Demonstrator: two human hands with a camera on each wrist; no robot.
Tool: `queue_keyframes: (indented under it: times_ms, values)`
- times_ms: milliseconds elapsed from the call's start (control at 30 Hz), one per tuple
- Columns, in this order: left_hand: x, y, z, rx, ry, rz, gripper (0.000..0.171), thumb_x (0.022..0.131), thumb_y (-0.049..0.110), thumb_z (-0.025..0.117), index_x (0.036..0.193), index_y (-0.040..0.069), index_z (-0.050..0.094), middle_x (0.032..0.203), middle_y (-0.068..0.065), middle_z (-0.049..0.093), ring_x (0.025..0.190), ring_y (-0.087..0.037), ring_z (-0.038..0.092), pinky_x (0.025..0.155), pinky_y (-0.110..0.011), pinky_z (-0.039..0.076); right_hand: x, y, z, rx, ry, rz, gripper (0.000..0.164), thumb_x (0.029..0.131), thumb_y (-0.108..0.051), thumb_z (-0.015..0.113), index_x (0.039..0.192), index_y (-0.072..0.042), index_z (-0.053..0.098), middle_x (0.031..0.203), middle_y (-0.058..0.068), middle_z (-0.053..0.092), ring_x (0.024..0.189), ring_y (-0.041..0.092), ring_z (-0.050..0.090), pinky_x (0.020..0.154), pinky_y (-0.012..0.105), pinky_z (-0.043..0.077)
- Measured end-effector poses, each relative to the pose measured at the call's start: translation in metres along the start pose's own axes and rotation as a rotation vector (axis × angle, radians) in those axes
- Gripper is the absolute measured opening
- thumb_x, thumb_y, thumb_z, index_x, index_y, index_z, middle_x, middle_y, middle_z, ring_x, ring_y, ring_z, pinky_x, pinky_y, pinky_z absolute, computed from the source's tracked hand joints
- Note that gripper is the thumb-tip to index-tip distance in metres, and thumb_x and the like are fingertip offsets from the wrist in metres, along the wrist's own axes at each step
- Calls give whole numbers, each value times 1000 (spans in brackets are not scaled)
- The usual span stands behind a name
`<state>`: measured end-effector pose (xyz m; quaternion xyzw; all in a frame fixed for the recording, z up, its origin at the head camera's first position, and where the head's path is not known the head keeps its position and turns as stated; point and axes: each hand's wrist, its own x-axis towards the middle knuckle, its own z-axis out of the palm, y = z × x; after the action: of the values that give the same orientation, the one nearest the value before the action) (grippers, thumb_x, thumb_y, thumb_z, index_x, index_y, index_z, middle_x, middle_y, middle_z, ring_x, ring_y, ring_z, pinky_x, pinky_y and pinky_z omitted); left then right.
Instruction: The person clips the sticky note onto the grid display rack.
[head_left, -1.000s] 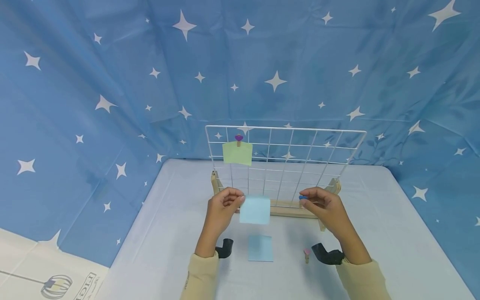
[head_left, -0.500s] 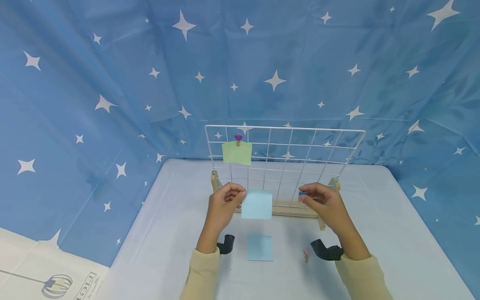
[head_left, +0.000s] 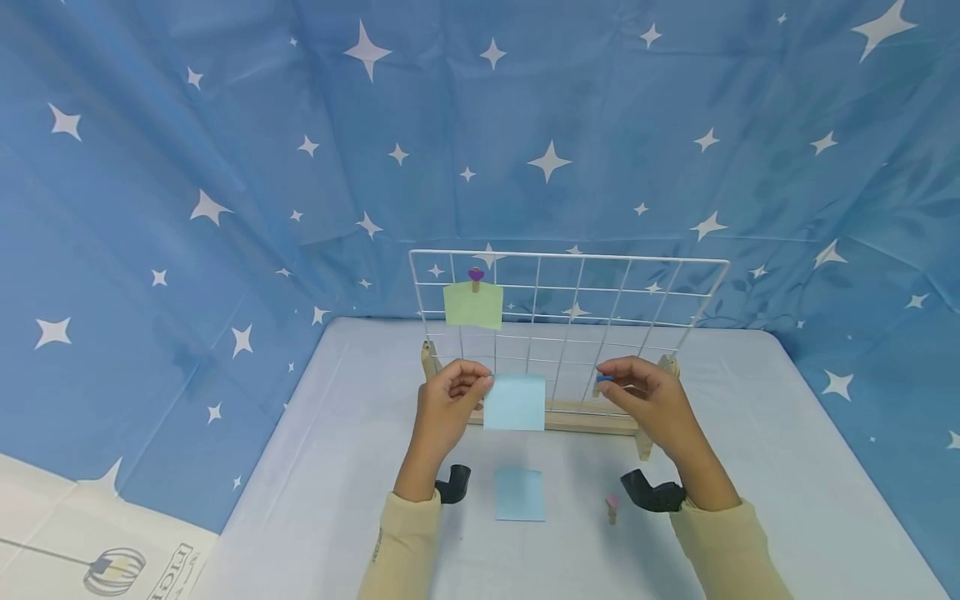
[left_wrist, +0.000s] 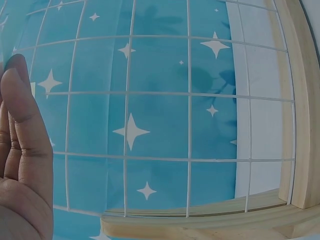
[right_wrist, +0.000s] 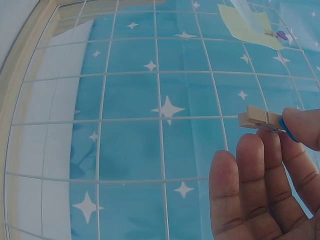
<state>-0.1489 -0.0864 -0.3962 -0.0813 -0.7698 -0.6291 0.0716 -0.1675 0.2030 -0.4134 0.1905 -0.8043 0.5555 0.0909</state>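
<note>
In the head view my left hand (head_left: 452, 406) pinches a light blue paper square (head_left: 514, 402) by its upper left corner. The sheet hangs in front of the lower part of a white wire grid (head_left: 573, 254). My right hand (head_left: 651, 400) pinches a small wooden clothespin (right_wrist: 256, 117) with a blue end between thumb and forefinger, as the right wrist view shows. Its wooden tip points away from the fingers, toward the grid. Higher on the grid's left side, a purple heart clothespin (head_left: 476, 275) holds a yellow-green paper (head_left: 473, 307).
Light blue paper (head_left: 521, 494) lies on the white table (head_left: 360, 392) in front of the grid. To its right is a clothespin with a pink heart (head_left: 612, 507). A wooden stand (head_left: 588, 422) supports the grid, and a starry blue curtain (head_left: 420, 200) hangs behind.
Both hands have moved slightly up and toward the grid, carrying the blue paper and the clothespin. The paper has also shifted a little to the right.
</note>
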Motion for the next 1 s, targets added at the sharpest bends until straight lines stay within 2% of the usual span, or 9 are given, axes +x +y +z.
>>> queue_keyframes:
  times_ms: [133, 367, 600, 700, 833, 1000]
  values:
    - [1, 1, 0, 8, -4, 15, 10, 97, 11, 66, 102, 3, 68, 93, -9, 67, 81, -23, 64, 77, -45, 58, 2, -1, -1, -4, 5, 5, 19, 94, -1, 67, 112, 4, 66, 108, 17, 67, 92, 0, 63, 81, 16, 54]
    - [4, 4, -1, 0, -9, 44, 10, 96, 10, 67, 102, 2, 69, 92, -9, 68, 80, -23, 63, 72, -30, 57, 5, -4, 0, 6, 7, 3, 18, 93, 0, 67, 111, 4, 67, 107, 19, 67, 91, 1, 64, 81, 17, 54]
    - [8, 5, 1, -12, -14, 66, 10, 97, 10, 66, 101, 2, 68, 92, -10, 68, 80, -22, 64, 77, -49, 57, 7, -7, 1, -6, 6, 0, 20, 93, -2, 68, 113, 3, 67, 107, 16, 67, 92, 4, 64, 83, 16, 53]
    - [10, 5, 1, -8, -9, 68, 10, 96, 10, 67, 102, 2, 68, 93, -10, 68, 80, -21, 63, 77, -49, 57, 8, -7, 1, -19, 8, -9, 20, 93, -2, 68, 113, 3, 67, 107, 16, 67, 92, 3, 64, 83, 15, 53]
    - [11, 5, 2, 6, -1, 64, 10, 96, 10, 67, 102, 3, 68, 92, -9, 67, 78, -21, 63, 75, -43, 58, 10, -8, 1, -26, 6, -24, 19, 93, 0, 68, 112, 3, 67, 106, 17, 67, 91, 1, 64, 82, 15, 53]
    - [13, 5, 3, 0, -9, 74, 10, 96, 10, 66, 102, 3, 68, 92, -10, 67, 78, -23, 62, 75, -44, 58, 12, -11, 0, -24, 4, -26, 19, 93, -2, 69, 112, 3, 67, 107, 17, 67, 92, 3, 64, 81, 15, 54]
